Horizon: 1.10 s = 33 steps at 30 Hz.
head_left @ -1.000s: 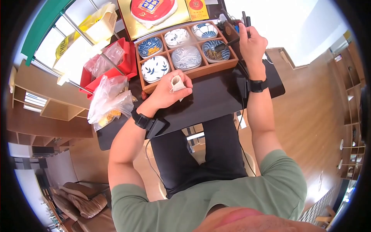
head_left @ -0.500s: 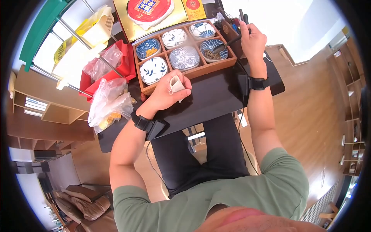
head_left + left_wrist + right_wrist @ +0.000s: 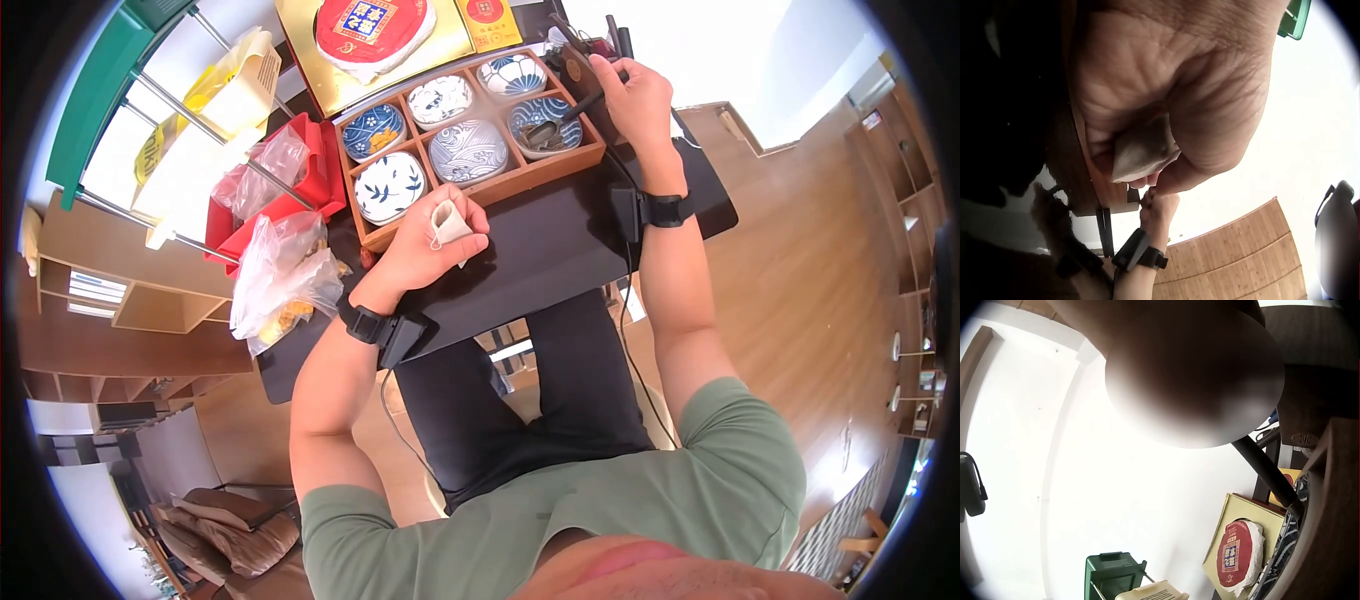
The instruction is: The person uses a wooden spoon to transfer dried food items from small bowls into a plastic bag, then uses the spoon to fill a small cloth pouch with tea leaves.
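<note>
In the head view my left hand [image 3: 420,240] grips a small off-white cloth pouch [image 3: 449,222], its mouth facing up, in front of the box. A string hangs from the pouch. The left wrist view shows the pouch [image 3: 1144,150] between curled fingers and thumb. My right hand [image 3: 640,105] holds a dark long-handled scoop [image 3: 590,103] by its handle. The scoop's head is inside a blue patterned bowl [image 3: 572,135], among brown dried pieces. In the right wrist view the hand is dark and blurred, with the scoop's handle [image 3: 1266,469] slanting down to the bowl.
A divided wooden box [image 3: 550,170] holds several patterned bowls, one with orange pieces. Behind it lies a red-wrapped round cake [image 3: 365,30] on a gold box. A red bin [image 3: 322,165] and plastic bags [image 3: 285,275] stand at left, beside a green-topped rack [image 3: 90,110].
The scoop's head has moved left and toward me within the bowl, the right hand shifting slightly with it. My left hand keeps its grip on the pouch. The head view has shifted a little.
</note>
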Available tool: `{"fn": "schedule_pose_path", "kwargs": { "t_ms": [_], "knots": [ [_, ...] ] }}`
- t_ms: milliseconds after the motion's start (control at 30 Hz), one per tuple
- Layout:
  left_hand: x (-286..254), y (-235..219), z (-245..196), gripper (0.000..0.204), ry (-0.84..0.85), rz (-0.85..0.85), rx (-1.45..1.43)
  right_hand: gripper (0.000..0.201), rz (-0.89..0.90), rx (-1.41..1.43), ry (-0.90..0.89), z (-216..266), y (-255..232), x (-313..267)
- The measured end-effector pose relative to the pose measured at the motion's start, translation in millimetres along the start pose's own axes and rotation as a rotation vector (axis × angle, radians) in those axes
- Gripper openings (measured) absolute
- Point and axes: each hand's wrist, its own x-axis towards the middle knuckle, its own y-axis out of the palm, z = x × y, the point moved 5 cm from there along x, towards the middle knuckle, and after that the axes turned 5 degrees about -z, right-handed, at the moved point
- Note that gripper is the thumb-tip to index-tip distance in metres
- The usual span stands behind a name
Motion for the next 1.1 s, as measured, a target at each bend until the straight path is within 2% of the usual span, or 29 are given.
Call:
{"fn": "schedule_pose_path", "kwargs": {
  "t_ms": [400, 933, 1100],
  "knots": [
    [-0.3, -0.4, 1.1, 0.035, -0.012, 0.022, -0.009, 0.044, 0.115, -0.072, 0.179, -0.8, -4.4, -1.1],
    [-0.3, 1.8, -1.7, 0.03, -0.016, 0.007, -0.003, 0.048, 0.229, -0.114, 0.227, -8.6, -5.5, 1.7],
    [-0.5, 1.7, -2.2, 0.03, -0.008, 0.008, -0.008, 0.048, 0.25, -0.114, 0.319, -16.1, -8.0, 2.8]
  ]
}}
